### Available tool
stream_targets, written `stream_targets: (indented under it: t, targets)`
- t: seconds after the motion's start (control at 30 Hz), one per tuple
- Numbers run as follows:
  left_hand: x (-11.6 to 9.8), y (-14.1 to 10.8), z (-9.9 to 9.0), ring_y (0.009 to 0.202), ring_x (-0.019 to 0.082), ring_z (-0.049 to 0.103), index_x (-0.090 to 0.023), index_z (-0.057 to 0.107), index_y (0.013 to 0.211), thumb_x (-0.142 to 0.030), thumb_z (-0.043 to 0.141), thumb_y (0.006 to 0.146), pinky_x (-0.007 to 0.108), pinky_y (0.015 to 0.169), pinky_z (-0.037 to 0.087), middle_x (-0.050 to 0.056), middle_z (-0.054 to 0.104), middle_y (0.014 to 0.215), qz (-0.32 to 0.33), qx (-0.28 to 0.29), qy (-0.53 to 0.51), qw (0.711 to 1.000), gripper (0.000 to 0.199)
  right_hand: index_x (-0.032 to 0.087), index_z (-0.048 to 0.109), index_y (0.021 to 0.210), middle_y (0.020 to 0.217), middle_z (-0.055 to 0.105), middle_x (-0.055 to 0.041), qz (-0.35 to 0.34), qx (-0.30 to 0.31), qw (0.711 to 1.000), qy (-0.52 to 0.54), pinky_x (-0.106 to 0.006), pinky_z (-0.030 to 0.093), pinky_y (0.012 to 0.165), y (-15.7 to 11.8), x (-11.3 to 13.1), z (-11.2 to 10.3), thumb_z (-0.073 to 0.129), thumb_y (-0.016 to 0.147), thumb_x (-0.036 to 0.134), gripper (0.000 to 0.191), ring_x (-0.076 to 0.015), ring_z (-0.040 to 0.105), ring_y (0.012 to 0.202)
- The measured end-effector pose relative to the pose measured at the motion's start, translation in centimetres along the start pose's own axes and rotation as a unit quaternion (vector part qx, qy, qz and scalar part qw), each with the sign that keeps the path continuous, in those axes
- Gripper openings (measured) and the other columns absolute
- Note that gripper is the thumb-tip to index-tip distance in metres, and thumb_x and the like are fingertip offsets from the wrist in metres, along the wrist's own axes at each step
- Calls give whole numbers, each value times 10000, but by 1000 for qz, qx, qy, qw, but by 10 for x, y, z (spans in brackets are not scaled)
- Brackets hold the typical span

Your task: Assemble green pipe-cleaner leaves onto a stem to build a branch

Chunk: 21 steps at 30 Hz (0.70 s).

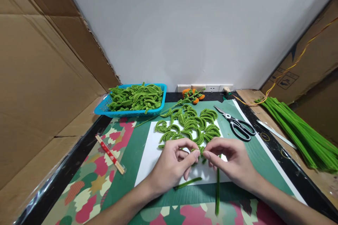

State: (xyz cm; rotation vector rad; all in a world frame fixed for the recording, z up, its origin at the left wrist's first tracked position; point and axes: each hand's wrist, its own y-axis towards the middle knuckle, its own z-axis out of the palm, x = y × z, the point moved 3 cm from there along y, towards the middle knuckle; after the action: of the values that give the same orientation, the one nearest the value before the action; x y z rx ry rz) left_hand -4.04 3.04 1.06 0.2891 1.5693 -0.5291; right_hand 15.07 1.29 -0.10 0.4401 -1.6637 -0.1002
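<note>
My left hand [173, 160] and my right hand [231, 158] meet over a white sheet of paper [146, 161], thumbs and forefingers pinched on a small piece of green pipe cleaner [201, 149]. Fingers hide most of that piece. Below my right hand a straight green pipe-cleaner stem [218, 193] runs toward me; whether that hand holds its upper end I cannot tell. A short pipe-cleaner length [188, 182] lies under my left hand. Just beyond my fingers, several curled, leaf-like bundles of bent green pipe cleaner [191, 123] cover the paper's far part.
A blue basket [126, 113] heaped with green pieces stands at the back left. Black-handled scissors [239, 126] lie right, near a bunch of long green pipe cleaners [298, 133]. Wrapped chopsticks [109, 153] lie left. An orange-and-green flower stem [194, 95] rests by the wall sockets [212, 88].
</note>
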Motion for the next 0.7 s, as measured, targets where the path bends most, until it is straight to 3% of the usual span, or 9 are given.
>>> stream_targets:
  t: [0.03, 0.1, 0.17, 0.37, 0.57, 0.63, 0.7]
  targets:
    - [1, 1, -1, 400, 64, 532, -142, 663, 957, -451, 785, 913, 157, 389, 336, -18, 647, 667, -5, 5, -29, 1000, 335, 165, 768, 984, 804, 759, -54, -91, -23, 992, -89, -244, 584, 593, -1, 7, -4, 773, 953, 218, 61, -148, 706, 636]
    - [4, 4, -3, 393, 47, 530, -134, 661, 958, -476, 786, 913, 145, 369, 309, 11, 685, 735, -8, 15, -65, 998, 367, 155, 758, 1147, 968, 792, -103, -250, -56, 939, -231, -258, 618, 694, -5, 15, -10, 776, 936, 128, 213, -179, 761, 789]
    - [6, 5, -4, 392, 44, 526, -130, 663, 955, -482, 804, 901, 139, 362, 314, 13, 687, 735, -15, 27, -83, 996, 383, 140, 727, 1254, 1054, 798, -129, -330, -54, 889, -314, -263, 630, 745, -8, 14, -12, 769, 940, 98, 319, -198, 783, 885]
    - [5, 3, 1, 416, 61, 549, -127, 681, 918, -483, 831, 883, 141, 393, 388, -6, 659, 659, -22, 60, -70, 996, 388, 57, 690, 1269, 1046, 781, -169, -400, 43, 829, -389, -319, 630, 771, -9, 5, -11, 628, 1007, 60, 269, -228, 766, 917]
    - [7, 1, -1, 322, 78, 492, -139, 675, 930, -445, 801, 919, 139, 352, 309, -26, 616, 457, -22, 63, -33, 997, 331, 19, 668, 1214, 846, 750, -152, -440, 58, 792, -419, -342, 613, 687, -12, 12, -6, 491, 1008, 26, 272, -237, 735, 772]
    - [8, 1, -3, 315, 90, 496, -138, 688, 925, -442, 796, 919, 148, 341, 309, -22, 614, 447, -27, 61, -19, 998, 322, 61, 673, 1214, 796, 737, -115, -426, 63, 797, -423, -316, 589, 642, -13, 12, -3, 508, 999, 31, 273, -218, 715, 713]
    - [7, 1, -4, 354, 114, 555, -139, 709, 928, -422, 780, 932, 161, 372, 365, -20, 608, 450, -16, 54, 19, 998, 292, 121, 695, 1162, 776, 725, -83, -376, 56, 831, -406, -287, 550, 597, -13, 12, -1, 524, 1005, 55, 241, -189, 684, 660]
